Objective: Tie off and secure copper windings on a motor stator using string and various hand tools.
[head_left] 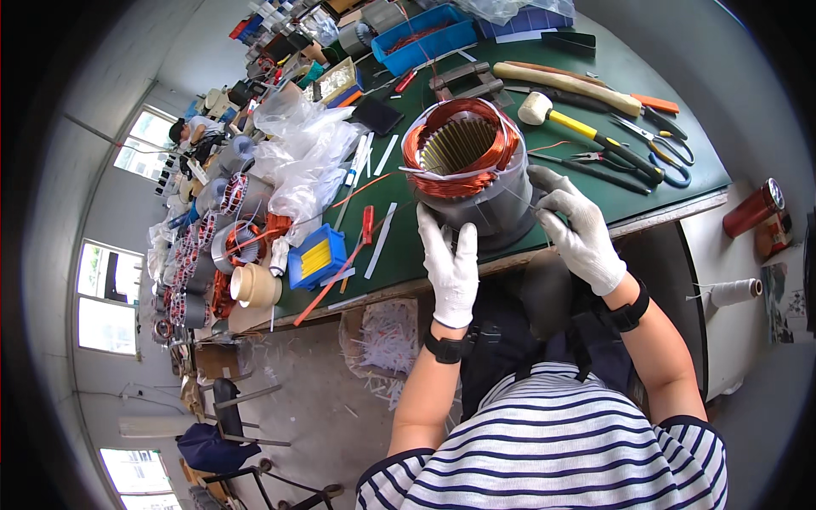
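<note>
A motor stator (493, 208) stands upright at the table's near edge, with a grey metal housing. Orange-red copper windings (463, 184) ring its top, bound with white cord, around a slotted bore. My left hand (450, 270), in a white glove, lies against the near left side of the housing, fingers stretched up and thumb apart. At the right side, my gloved right hand (581, 231) has its thumb and fingers closed in a pinch on a thin strand (518, 203) that runs toward the windings. Whether the strand is cord or a needle, I cannot tell.
Right of the stator lie a white-headed mallet (586, 132), scissors (654, 140), pliers and a wooden handle (569, 85). To the left are a blue box of yellow strips (316, 258), a red-handled tool (368, 225), plastic film (306, 153) and several stators. A thread spool (735, 291) stands far right.
</note>
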Demonstrator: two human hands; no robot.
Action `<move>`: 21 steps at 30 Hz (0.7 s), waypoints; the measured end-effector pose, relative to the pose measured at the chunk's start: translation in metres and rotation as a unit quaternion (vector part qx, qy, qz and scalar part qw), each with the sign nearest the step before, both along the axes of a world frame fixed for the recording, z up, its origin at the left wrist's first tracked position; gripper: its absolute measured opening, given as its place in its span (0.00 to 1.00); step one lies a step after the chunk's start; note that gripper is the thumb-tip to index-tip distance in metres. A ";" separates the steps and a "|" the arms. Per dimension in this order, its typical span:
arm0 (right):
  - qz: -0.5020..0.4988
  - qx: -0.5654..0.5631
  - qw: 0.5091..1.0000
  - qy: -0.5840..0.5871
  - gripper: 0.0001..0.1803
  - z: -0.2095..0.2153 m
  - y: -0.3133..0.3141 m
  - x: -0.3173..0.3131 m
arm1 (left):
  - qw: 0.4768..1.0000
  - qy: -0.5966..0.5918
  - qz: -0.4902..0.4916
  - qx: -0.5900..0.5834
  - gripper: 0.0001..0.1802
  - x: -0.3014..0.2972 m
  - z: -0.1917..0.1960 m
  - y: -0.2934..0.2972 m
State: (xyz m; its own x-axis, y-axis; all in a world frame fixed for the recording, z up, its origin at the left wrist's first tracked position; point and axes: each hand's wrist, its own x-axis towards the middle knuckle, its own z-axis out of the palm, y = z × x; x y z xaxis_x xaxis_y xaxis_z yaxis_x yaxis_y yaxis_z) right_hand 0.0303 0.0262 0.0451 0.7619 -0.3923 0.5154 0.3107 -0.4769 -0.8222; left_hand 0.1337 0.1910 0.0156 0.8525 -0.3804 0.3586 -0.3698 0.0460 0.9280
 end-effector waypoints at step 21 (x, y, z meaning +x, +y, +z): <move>-0.027 0.071 0.996 -0.037 0.08 0.053 -0.011 0.055 | 0.846 -0.462 0.121 0.236 0.15 0.028 0.078 -0.056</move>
